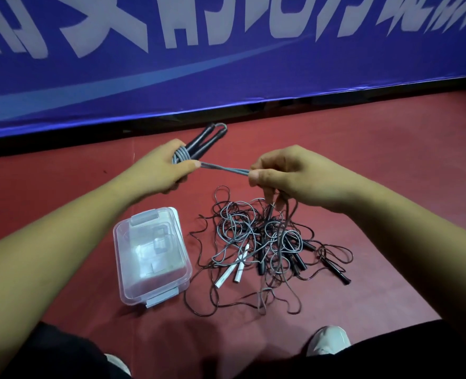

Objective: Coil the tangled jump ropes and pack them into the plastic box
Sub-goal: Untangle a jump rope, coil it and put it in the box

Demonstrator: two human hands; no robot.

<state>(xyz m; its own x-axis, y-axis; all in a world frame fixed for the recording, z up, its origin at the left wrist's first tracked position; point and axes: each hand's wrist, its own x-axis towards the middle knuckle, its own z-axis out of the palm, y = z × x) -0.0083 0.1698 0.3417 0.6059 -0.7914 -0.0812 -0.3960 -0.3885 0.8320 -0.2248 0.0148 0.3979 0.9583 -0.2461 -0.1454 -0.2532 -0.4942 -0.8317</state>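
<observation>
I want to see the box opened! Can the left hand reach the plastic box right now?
Probably yes: the plastic box lies close below the left hand with nothing between. But that hand grips the coiled grey rope, so it must let go first.

Thin cord jump rope (223,169) you hold: grey, with black grips (199,142).
Rectangular plastic box (123,283): clear, whitish clips.
Tangled pile of thin ropes (253,231): grey and dark cords; white handles (233,270), black handles (297,259).
Smooth floor (390,160): dark red.
Cloth wall banner (253,67): blue, white letters.
</observation>
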